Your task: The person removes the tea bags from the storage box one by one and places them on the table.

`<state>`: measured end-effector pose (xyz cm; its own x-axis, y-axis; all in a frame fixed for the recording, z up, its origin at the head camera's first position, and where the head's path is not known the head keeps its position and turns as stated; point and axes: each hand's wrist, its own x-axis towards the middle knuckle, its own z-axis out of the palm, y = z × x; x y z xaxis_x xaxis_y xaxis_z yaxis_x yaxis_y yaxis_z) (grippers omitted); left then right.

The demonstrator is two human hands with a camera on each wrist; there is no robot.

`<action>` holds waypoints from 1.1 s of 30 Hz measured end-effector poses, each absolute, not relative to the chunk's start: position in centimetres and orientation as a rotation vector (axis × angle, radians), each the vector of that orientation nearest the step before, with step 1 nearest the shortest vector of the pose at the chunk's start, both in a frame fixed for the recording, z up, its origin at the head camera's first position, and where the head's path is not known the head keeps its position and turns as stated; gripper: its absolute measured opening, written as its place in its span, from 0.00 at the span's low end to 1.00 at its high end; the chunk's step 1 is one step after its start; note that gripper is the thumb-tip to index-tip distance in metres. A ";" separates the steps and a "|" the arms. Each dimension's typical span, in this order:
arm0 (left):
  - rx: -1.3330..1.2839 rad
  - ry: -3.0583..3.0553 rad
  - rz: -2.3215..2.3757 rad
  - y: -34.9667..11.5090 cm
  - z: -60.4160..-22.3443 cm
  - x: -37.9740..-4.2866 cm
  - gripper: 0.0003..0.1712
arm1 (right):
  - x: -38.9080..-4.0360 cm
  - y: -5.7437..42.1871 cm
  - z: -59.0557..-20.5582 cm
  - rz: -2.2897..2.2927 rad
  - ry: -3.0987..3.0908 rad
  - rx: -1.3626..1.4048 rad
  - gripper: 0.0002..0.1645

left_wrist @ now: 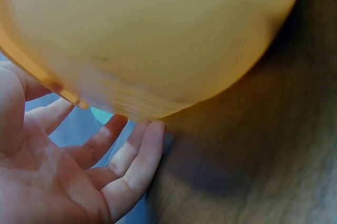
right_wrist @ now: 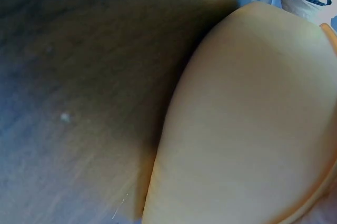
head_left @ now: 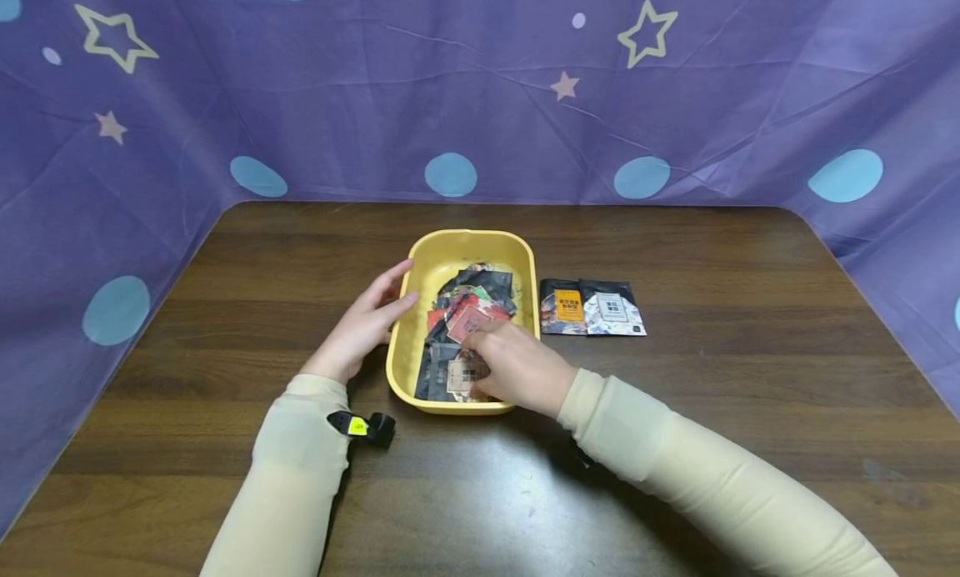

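A yellow plastic tub (head_left: 401, 352) stands on the table, with a heap of small printed packets (head_left: 468, 306) inside, mostly dark, some red. My left hand (head_left: 360, 331) is at its left side, the thumb at the rim. In the left wrist view, that hand's loosely bent fingers (left_wrist: 138, 166) touch the outer wall with their tips. My right hand (head_left: 521, 368) reaches over the right rim into the tub, its fingers and thumb about a dark packet with a pale label (head_left: 463, 377). Whether they pinch it is hidden. The right wrist view shows mainly the tub's outer wall (right_wrist: 247, 113).
Right of the tub, two packets lie flat side by side on the table: one with an orange label (head_left: 567, 306), one with a white label (head_left: 613, 308). A purple curtain (head_left: 480, 93) stands behind the brown wooden table (head_left: 750, 327).
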<state>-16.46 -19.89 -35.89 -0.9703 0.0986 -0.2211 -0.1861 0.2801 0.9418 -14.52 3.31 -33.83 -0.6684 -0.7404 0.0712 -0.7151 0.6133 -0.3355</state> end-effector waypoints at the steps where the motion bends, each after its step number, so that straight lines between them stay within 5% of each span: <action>1: -0.083 2.312 1.752 -19.9 -35.9 -16.5 0.36 | -14.5 3.3 -33.8 -0.517 2.753 -1.248 0.24; 6: -0.085 2.302 1.760 -19.8 -35.8 -16.4 0.36 | -14.6 3.4 -33.9 -0.504 2.752 -1.258 0.36; 22: -0.067 2.306 1.771 -19.8 -35.8 -16.3 0.36 | -14.5 3.4 -34.2 -0.527 2.784 -1.311 0.39; 26: -0.068 2.306 1.767 -19.8 -35.7 -16.4 0.35 | -14.4 3.6 -34.3 -0.552 2.804 -1.332 0.38; 33: -0.071 2.310 1.757 -19.8 -35.7 -16.4 0.35 | -14.5 3.7 -34.5 -0.626 2.805 -1.382 0.18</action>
